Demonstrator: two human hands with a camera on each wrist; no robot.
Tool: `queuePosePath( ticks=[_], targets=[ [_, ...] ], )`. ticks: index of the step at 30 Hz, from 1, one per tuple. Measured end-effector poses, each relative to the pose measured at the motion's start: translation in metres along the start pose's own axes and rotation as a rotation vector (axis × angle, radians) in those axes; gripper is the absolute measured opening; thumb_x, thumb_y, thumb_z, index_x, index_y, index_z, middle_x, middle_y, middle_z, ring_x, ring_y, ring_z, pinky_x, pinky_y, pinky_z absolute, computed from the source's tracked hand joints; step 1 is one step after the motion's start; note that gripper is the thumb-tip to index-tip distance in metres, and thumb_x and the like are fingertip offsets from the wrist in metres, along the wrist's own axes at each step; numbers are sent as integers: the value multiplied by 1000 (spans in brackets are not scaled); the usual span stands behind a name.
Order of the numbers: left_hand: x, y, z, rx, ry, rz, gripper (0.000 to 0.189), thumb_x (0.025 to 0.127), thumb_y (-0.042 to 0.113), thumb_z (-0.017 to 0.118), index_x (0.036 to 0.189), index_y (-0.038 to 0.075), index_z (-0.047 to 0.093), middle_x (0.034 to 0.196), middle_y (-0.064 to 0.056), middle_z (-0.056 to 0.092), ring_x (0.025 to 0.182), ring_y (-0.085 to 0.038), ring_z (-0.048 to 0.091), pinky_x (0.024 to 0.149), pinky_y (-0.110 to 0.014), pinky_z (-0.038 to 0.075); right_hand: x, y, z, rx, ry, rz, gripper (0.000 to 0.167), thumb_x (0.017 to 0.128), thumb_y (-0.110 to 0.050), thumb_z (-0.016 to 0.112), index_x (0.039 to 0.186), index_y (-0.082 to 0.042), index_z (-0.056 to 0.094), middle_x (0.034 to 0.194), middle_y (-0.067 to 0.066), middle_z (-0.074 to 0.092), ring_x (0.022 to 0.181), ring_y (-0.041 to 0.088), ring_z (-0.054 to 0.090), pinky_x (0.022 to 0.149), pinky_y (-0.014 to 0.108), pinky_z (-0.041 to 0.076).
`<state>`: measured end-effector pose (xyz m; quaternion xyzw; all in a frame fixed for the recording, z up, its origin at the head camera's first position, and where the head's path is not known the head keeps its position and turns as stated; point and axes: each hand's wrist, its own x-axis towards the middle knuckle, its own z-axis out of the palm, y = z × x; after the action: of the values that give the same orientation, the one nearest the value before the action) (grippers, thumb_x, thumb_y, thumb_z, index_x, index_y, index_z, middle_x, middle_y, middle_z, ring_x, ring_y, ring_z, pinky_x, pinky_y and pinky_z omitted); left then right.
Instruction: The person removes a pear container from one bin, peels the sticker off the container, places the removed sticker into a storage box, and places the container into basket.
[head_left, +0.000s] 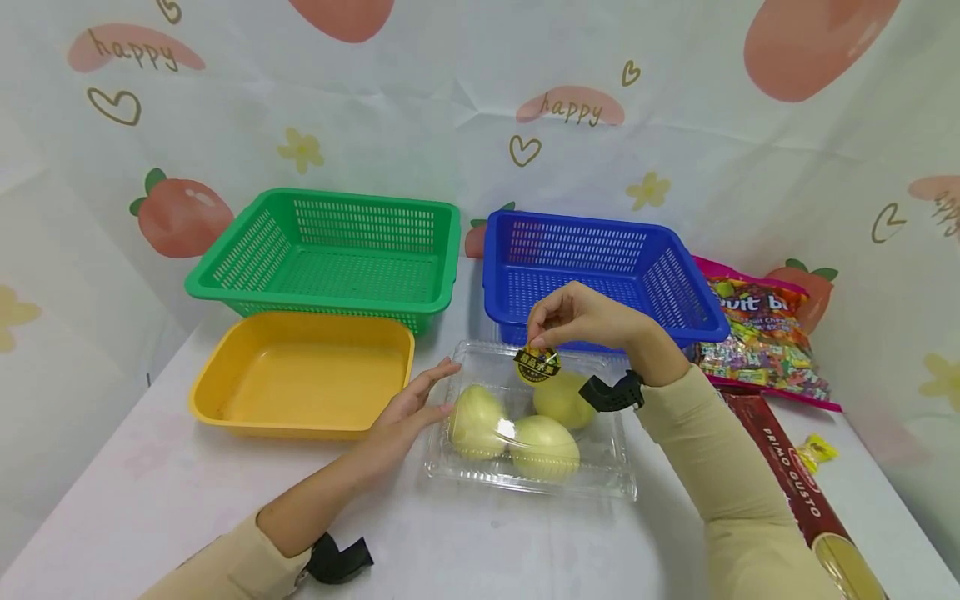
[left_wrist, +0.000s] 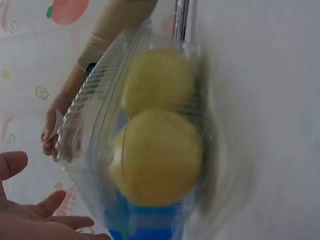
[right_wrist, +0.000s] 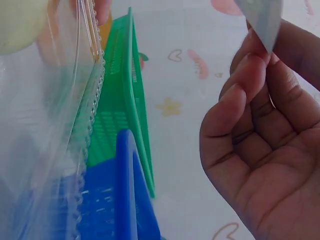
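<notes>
While right hand (head_left: 579,317) pinches sticker (head_left: 537,365): loosening could drop it.
Left hand (head_left: 406,413): spread at nine o'clock of clear box (head_left: 600,468); nudging could shift it.

My head view looks forward and down over the bench (head_left: 480,550); my close, sideways wrist views share the clear box (head_left: 603,442).

glossy plastic container (head_left: 600,442), smooth plastic tray (head_left: 307,379)
</notes>
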<state>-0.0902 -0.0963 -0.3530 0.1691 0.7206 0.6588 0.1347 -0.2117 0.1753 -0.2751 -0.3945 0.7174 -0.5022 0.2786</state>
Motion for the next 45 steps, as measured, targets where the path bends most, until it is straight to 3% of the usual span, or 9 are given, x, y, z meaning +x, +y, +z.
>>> queuePosePath(
  ticks=[6, 13, 20, 21, 23, 27, 33, 39, 45],
  targets=[
    [-3, 14, -27, 97, 9, 102, 45, 97, 15, 43, 141, 4, 36, 155, -13, 20, 145, -32, 5, 114, -60, 2, 19, -3, 1, 2, 17, 57, 6, 85, -5, 65, 84, 1, 66, 78, 0, 65, 68, 12, 57, 65, 26, 52],
    [-7, 29, -65, 189, 82, 80, 46, 99, 19, 43, 141, 3, 34, 153, -13, 25, 144, -29, 11, 115, -59, 7, 52, 0, 8, 11, 67, 101, 4, 85, -4, 65, 85, -2, 68, 76, 0, 68, 69, 12, 60, 67, 28, 53],
    [-20, 42, -92, 324, 107, 28, 49, 99, 28, 43, 143, 8, 33, 155, -10, 22, 144, -29, 10, 113, -61, 12, 81, -2, 16, 64, 117, 125, 6, 86, -2, 62, 87, -2, 68, 78, -1, 69, 78, 13, 61, 81, 27, 52],
    [-21, 41, -96, 329, 117, 30, 50, 99, 28, 43, 143, 9, 32, 154, -9, 22, 144, -29, 10, 112, -60, 13, 85, -2, 16, 64, 120, 129, 7, 86, -3, 61, 87, -2, 68, 78, -1, 69, 79, 13, 61, 82, 27, 52],
    [-24, 40, -104, 349, 142, 40, 50, 99, 28, 43, 144, 10, 31, 154, -9, 23, 143, -29, 12, 117, -44, 18, 92, -3, 16, 69, 121, 142, 8, 87, -4, 61, 89, -1, 68, 79, -1, 69, 80, 14, 61, 85, 29, 52],
    [-29, 35, -122, 372, 197, 65, 49, 99, 24, 42, 145, 10, 30, 153, -11, 24, 141, -31, 16, 116, -36, 24, 106, -4, 19, 106, 126, 157, 9, 88, -5, 59, 89, -3, 68, 78, 0, 68, 77, 14, 60, 84, 29, 52],
    [-38, 29, -158, 464, 315, -5, 54, 99, 29, 41, 147, 10, 23, 154, -21, 14, 140, -45, 7, 105, -72, 7, 125, -3, 26, 141, 127, 182, 9, 88, -4, 60, 91, -1, 68, 80, -1, 67, 77, 13, 57, 80, 26, 52],
    [-50, 16, -192, 543, 409, -91, 58, 100, 31, 36, 147, 3, 17, 154, -26, 1, 138, -51, -4, 100, -76, -2, 142, 0, 34, 118, 118, 219, 11, 87, -7, 63, 95, -1, 68, 82, -1, 68, 79, 17, 57, 73, 23, 50],
    [-60, 1, -209, 573, 473, -109, 55, 101, 29, 32, 148, 5, 17, 156, -21, 0, 139, -49, -5, 101, -76, -1, 159, 0, 45, 119, 63, 237, 14, 87, -7, 62, 98, -1, 68, 84, -2, 68, 84, 22, 57, 82, 34, 51]
  ],
)
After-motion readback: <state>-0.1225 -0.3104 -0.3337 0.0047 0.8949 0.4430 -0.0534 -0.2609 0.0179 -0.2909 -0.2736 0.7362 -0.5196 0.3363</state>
